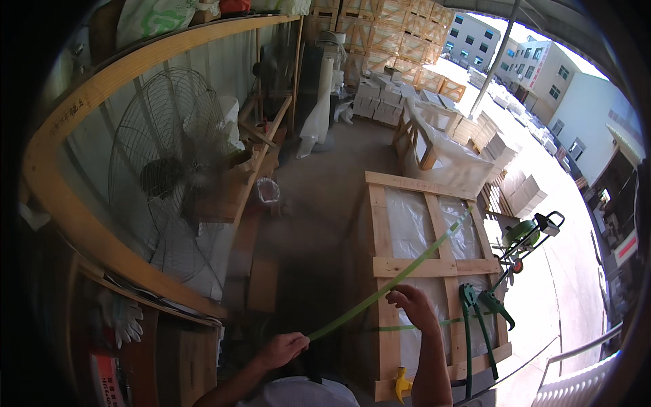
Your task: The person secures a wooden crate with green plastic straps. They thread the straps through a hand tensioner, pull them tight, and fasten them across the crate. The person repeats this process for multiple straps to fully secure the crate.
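Note:
A green packing strap [355, 311] runs slantwise from my left hand up over a wooden crate [408, 267] to its far right side. My left hand [285, 349] is closed round the near end of this strap. Just below the strap, over the crate, my right hand [415, 306] has loosely bent fingers with a gap between them and the thumb; nothing shows in it. White wrapped goods show between the crate's slats. A second green strap crosses the crate lower down, beyond my right forearm. Two green long-handled strapping tools [468, 298] rest on the crate's right side.
A strap reel cart [523, 235] stands right of the crate. A yellow tool [402, 384] lies at its near edge. On the left are a large wire-guarded fan [163, 169], a wooden frame [88, 119] and white gloves [123, 319]. Crates [380, 37] are stacked behind.

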Available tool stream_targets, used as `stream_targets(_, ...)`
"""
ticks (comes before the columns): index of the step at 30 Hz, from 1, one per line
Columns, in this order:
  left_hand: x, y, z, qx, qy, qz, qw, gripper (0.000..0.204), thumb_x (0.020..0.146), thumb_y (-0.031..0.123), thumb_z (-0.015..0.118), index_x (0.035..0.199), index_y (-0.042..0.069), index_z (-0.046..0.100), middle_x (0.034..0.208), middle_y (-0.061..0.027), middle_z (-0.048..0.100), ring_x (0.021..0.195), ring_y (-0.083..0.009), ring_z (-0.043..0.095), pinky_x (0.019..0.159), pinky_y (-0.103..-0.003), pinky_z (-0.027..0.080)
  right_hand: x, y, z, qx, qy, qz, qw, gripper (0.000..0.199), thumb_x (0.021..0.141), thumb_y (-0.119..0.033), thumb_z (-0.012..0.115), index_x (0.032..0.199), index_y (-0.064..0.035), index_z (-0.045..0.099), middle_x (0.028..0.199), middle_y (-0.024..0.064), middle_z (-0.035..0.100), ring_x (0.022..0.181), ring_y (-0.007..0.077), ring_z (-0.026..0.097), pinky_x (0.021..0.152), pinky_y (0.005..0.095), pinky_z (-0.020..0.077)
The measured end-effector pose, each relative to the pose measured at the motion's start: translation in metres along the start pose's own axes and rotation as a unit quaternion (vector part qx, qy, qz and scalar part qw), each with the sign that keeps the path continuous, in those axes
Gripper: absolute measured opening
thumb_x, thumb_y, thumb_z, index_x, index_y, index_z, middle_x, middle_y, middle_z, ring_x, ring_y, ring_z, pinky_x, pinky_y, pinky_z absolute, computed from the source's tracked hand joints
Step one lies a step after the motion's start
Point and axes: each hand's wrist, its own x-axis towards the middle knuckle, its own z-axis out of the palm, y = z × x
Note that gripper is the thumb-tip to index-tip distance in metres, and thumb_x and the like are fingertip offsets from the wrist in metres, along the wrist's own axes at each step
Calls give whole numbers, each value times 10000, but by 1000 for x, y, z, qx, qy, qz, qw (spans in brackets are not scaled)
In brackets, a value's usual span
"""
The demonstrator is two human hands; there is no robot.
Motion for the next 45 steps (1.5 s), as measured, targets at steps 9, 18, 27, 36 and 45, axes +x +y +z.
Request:
stream_targets(9,116,37,-1,-79,82,-21,993,330,1003,266,505,764,49,574,591,31,455,537,-49,423,496,-232,350,49,-145,-5,93,-247,-346,900,217,891,-61,619,1092,21,635,917,158,673,813,307,673,707,374,534)
stream_targets(18,160,69,-24,-138,119,-63,981,302,1000,257,495,771,69,555,555,25,422,478,-59,365,441,-248,270,96,-272,62,159,-161,-719,657,342,812,-241,664,1131,-123,625,885,64,629,698,187,631,536,321,478)
stream_targets(27,200,94,-95,-150,67,-13,986,312,1008,275,493,791,58,548,531,16,418,444,-63,343,421,-239,256,139,-301,98,98,102,-703,697,288,828,-206,664,1113,-165,649,883,38,609,594,118,561,488,235,430)
stream_targets(36,237,123,-129,-153,70,41,985,277,1011,208,488,803,46,575,576,22,448,467,-50,375,436,-225,285,168,-246,72,47,23,-592,804,291,801,-42,651,1087,11,633,952,149,672,733,264,658,636,337,523)
stream_targets(45,247,132,-142,-100,45,40,993,248,987,165,505,804,20,588,581,8,474,497,-52,405,463,-222,301,270,-82,87,457,1,-8,889,503,943,-117,545,1377,82,388,1174,171,632,1096,260,607,952,358,464)
